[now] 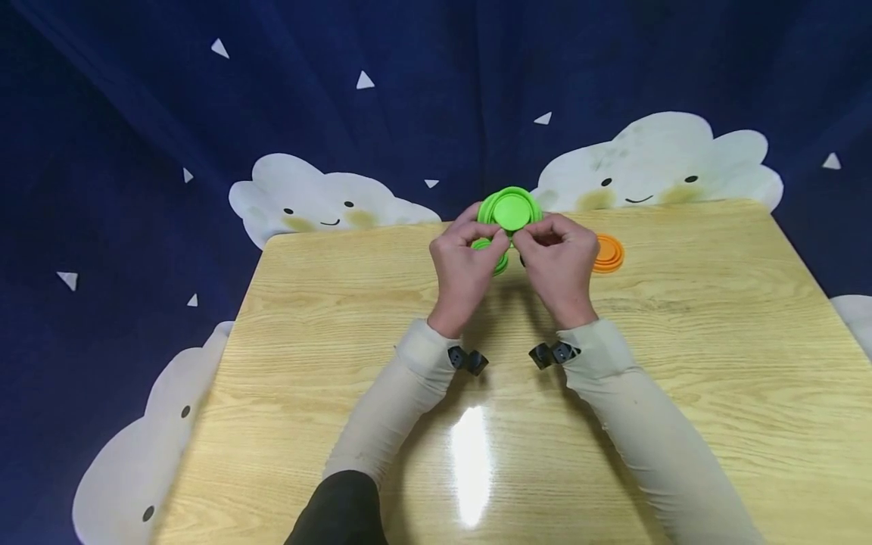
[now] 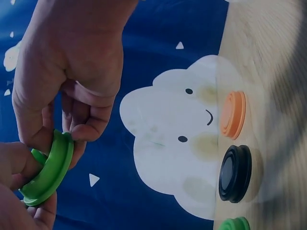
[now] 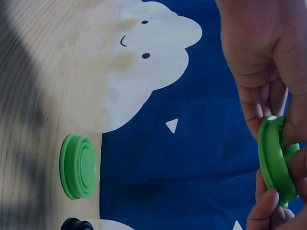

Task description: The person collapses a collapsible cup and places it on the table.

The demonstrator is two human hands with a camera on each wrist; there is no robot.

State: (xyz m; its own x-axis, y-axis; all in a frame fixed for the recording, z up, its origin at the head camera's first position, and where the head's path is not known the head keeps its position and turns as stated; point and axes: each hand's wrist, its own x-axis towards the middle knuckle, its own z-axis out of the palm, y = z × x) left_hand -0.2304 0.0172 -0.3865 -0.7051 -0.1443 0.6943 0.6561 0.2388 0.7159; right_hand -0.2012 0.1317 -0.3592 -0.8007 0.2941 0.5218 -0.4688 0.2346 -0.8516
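Both hands hold a round green collapsible silicone cup [image 1: 511, 213] up near the far edge of the table, its flat disc facing the head camera. On its left side, my left hand [image 1: 465, 261] pinches the rim between thumb and fingers. My right hand [image 1: 562, 256] pinches the opposite side, the two thumbs meeting close together at the near rim. Seen edge-on in the right wrist view, the held green cup [image 3: 274, 160] shows a ridged, curved band. Below the hands, a second green ridged disc [image 3: 79, 166] stands on the table, partly covered by the left hand in the head view.
A black ridged disc [image 2: 235, 173] and an orange ridged disc [image 2: 233, 115] stand in a row with the second green one on the wooden table [image 1: 327, 341]. Behind the table's far edge hangs a dark blue curtain [image 1: 422, 113] with white clouds.
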